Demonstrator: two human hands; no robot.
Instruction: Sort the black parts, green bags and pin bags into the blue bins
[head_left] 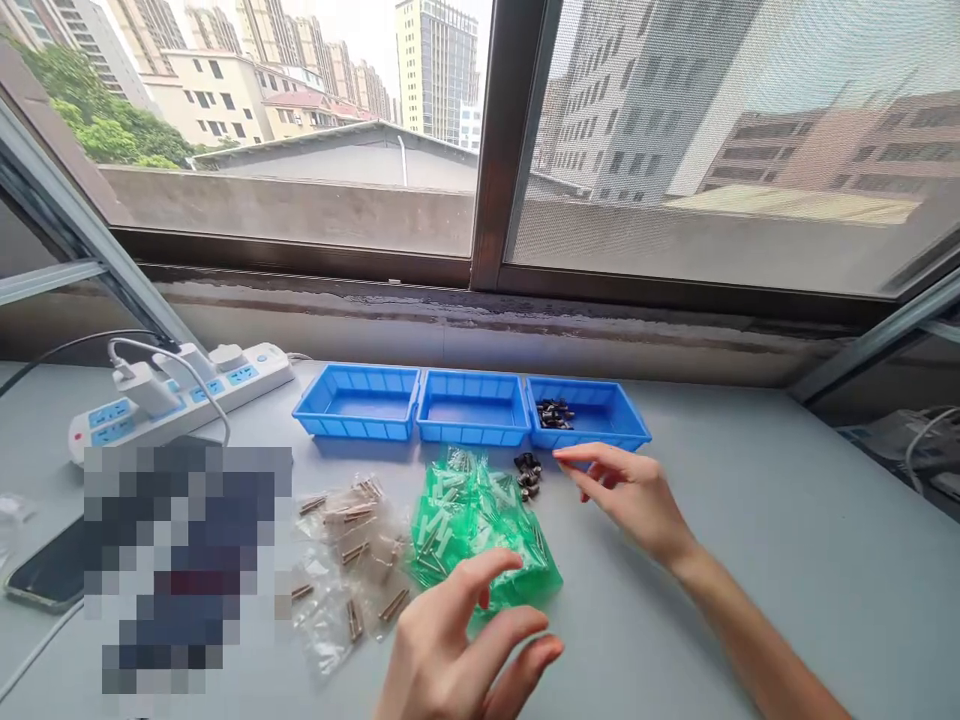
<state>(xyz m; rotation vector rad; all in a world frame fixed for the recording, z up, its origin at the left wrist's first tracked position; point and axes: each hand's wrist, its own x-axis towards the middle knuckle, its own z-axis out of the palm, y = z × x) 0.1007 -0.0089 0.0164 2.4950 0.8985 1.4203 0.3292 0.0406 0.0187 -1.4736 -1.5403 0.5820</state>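
Left hand (446, 640) cupped wide, right hand (637, 500) pinched, right forearm (750, 625) outstretched

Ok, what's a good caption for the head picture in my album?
Two hands near green bags, clear bags and small dark parts, with three blue trays behind.

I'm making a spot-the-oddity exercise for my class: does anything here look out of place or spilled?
A small cluster of dark parts lies loose on the table, just outside the right-hand blue tray, which holds similar-looking pieces; they seem stray.
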